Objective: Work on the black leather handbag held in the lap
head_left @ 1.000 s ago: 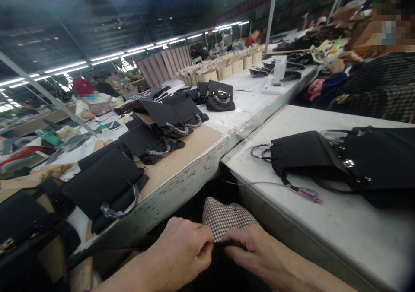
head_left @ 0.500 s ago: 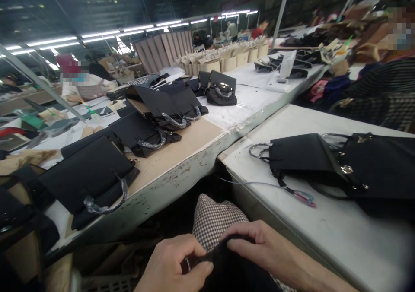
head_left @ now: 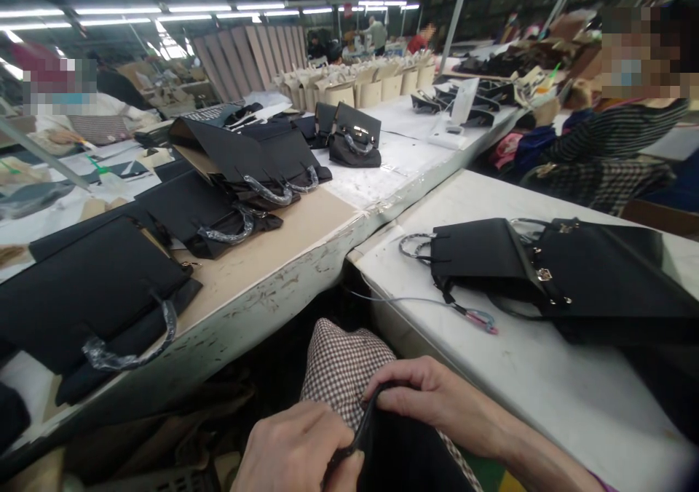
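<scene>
Low in front of me, over a brown-and-white checked cloth [head_left: 349, 357], I hold a dark black piece of material [head_left: 407, 441] by its upper edge. My left hand [head_left: 300, 448] pinches the edge between thumb and fingers on the near side. A little farther right, my right hand [head_left: 420, 397] grips the same edge, thumb on one face and fingers curled over the other. The edge runs bent between both hands. Its lower part drops out of frame, so its full shape is hidden.
Black handbags [head_left: 109, 295] with plastic-wrapped handles lie along the left table [head_left: 306, 223]. More black bags [head_left: 480, 255] and a thin cable [head_left: 404, 299] lie on the white right table [head_left: 546, 390]. A gap separates the tables. Co-workers sit at the far left and right [head_left: 617, 128].
The view has swung right, so the tables and bags sit farther left. Both hands still grip the black piece, its edge now tilted more steeply between them.
</scene>
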`<state>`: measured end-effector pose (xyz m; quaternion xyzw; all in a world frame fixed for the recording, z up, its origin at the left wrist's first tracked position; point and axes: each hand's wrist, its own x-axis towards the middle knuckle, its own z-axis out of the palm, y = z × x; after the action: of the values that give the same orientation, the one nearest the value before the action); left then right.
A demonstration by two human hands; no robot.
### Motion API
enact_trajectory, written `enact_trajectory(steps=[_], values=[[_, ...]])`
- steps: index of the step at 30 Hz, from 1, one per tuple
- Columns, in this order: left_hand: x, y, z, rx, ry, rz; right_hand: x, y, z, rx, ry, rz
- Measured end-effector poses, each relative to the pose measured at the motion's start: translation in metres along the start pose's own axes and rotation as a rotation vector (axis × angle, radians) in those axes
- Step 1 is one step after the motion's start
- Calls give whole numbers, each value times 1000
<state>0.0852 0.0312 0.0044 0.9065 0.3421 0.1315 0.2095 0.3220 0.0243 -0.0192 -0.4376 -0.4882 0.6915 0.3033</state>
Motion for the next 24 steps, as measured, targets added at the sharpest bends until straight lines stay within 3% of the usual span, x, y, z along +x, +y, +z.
enact_trajectory(steps=[7, 13, 19, 24], values=[[-1, 7, -14, -120, -90, -305, 3, 3, 6, -15, -15, 13], [-2, 13, -15, -239, -98, -431, 3, 2, 8, -12, -23, 1], [-3, 10, -9, -345, -70, -474, 1, -3, 11, -53, 10, 12], [-1, 7, -6, -399, -32, -426, 2, -10, 15, -164, 18, 3]])
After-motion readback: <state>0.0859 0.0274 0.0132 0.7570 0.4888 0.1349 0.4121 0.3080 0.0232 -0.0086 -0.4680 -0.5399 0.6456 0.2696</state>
